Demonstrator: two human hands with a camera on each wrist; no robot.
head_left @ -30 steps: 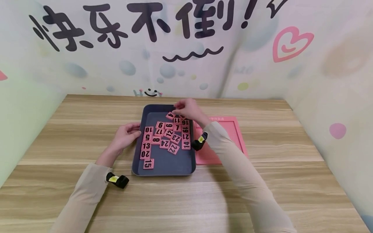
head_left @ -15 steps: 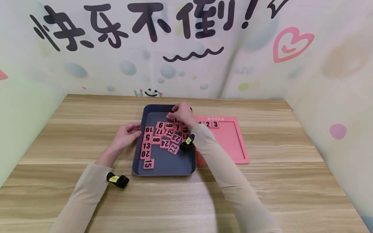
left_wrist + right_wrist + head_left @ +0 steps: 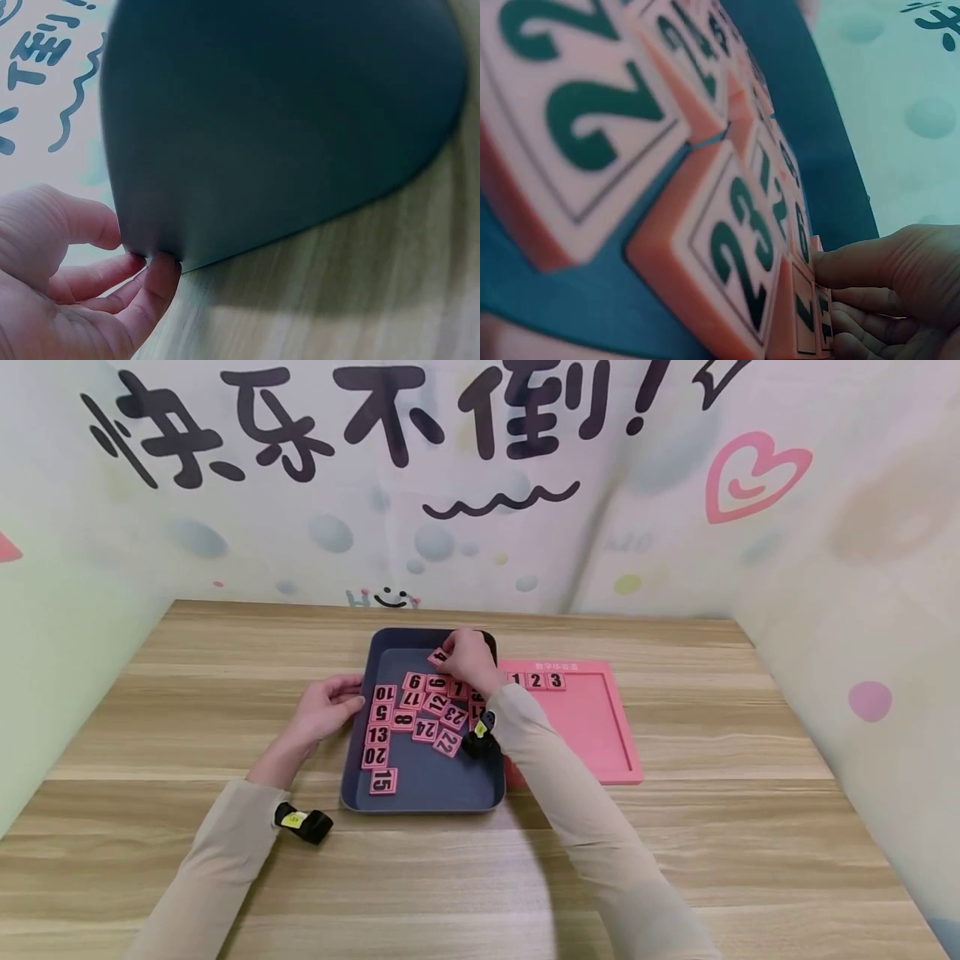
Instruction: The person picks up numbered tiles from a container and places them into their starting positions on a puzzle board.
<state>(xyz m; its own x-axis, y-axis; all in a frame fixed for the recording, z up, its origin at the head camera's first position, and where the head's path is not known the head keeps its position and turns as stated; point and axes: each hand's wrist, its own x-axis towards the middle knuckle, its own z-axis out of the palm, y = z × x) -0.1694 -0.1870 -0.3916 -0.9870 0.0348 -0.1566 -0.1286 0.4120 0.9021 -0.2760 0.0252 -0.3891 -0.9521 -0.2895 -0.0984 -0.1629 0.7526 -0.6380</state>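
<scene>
A dark blue-grey tray [image 3: 457, 795] holds several pink number tiles. My left hand [image 3: 325, 708] grips the tray's left rim; in the left wrist view its thumb and fingertips [image 3: 161, 277] meet the tray's edge. At the tray's far right, my right hand [image 3: 468, 658] reaches down with curled fingers and pinches the tile marked 4 [image 3: 437, 656] by its side. That hand covers part of the tiles below it. In the right wrist view the thumb and fingers lie close beside the 11 tile [image 3: 825, 319], beyond the 23 tile [image 3: 739, 255].
Right of the tray lies a pink framed board [image 3: 592, 735], with tiles 1, 2 [image 3: 536, 681] and 3 in its top row. The right forearm overlaps the board's left part. A printed wall cloth [image 3: 300, 552] rises behind the wooden table [image 3: 712, 827].
My right hand has moved left from the tray's far right edge to the 4 tile, uncovering tiles 1 to 3 on the board. My left hand stays at the rim.
</scene>
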